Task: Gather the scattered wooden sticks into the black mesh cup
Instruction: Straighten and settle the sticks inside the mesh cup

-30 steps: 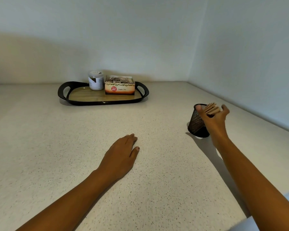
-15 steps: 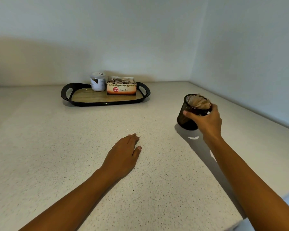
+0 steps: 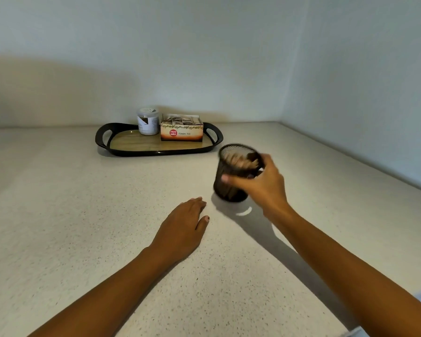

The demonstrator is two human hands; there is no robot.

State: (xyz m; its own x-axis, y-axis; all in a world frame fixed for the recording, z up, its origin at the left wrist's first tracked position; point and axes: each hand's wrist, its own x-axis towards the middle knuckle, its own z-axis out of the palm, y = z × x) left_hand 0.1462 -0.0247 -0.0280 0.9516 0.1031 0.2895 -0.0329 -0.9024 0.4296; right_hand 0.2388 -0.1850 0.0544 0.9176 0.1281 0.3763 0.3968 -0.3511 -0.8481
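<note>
The black mesh cup (image 3: pixel 231 186) is near the middle of the speckled counter, blurred by motion. Several wooden sticks (image 3: pixel 240 161) stand inside it. My right hand (image 3: pixel 263 183) grips the cup around its side and rim, thumb across the front. It seems slightly lifted or sliding over the counter; I cannot tell which. My left hand (image 3: pixel 180 229) lies flat on the counter, palm down, just left of and nearer than the cup, holding nothing. No loose sticks show on the counter.
A black oval tray (image 3: pixel 102 137) with handles sits at the back, carrying a white jar (image 3: pixel 147 121) and a box of tea bags (image 3: pixel 181 130). Walls meet in a corner behind and to the right. The counter (image 3: pixel 58 215) spreads wide to the left.
My right hand let the sticks drop into the cup, took hold of the cup and has carried it leftward toward my left hand. The left hand stayed flat.
</note>
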